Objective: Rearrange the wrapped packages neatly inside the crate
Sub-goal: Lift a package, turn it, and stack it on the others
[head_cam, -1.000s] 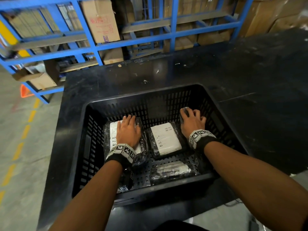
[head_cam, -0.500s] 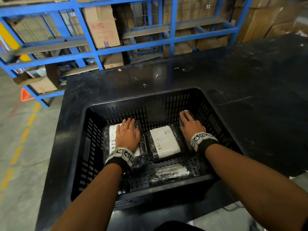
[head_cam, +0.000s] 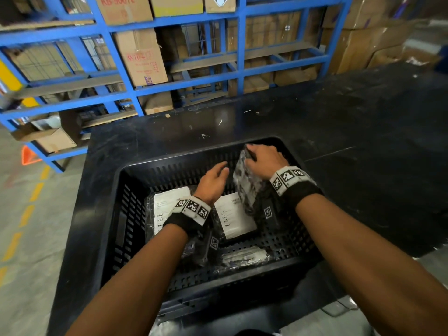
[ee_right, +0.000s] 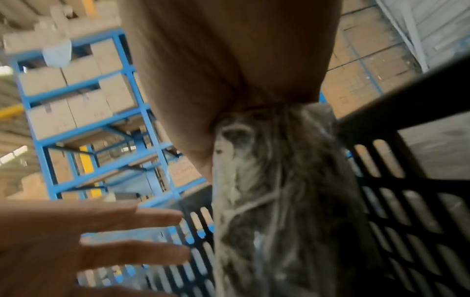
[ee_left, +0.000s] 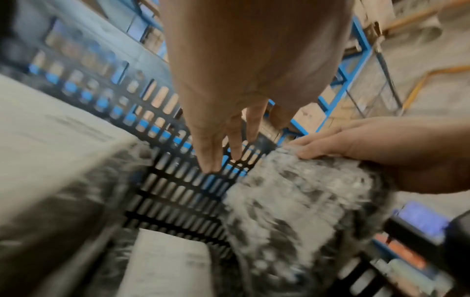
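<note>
Blue steel shelving (head_cam: 135, 69) stacked with brown cardboard boxes (head_cam: 141, 57) stands behind a scuffed black worktable (head_cam: 351, 132), and on that table sits the black slotted plastic crate (head_cam: 121, 190).

The right hand (head_cam: 263, 161) grips the top edge of a bubble-wrapped dark package (head_cam: 247, 185), fingers curled over it, holding it on end and tilted at the crate's far right side. From the right wrist view its wrap (ee_right: 274, 201) hangs straight down from the palm, close beside the slotted crate wall (ee_right: 412, 201). The left hand (head_cam: 213, 180) hovers just left of that grip, fingers straight and loosely spread, holding nothing; its fingertips (ee_left: 211, 166) point down toward the crate's far wall and sit near the held package without clearly touching it.

Below and to the left of the grip, a flat wrapped package with a white printed label (head_cam: 232, 214) lies on the crate floor, partly under the raised package. Further left lies a second flat wrapped package with a white label (head_cam: 167, 207), partly hidden by the left wrist. Nearer the person, a narrow wrapped package (head_cam: 244, 258) lies along the near wall.

The held package's wrap looks crinkled, shiny and mottled grey over a dark core.
</note>
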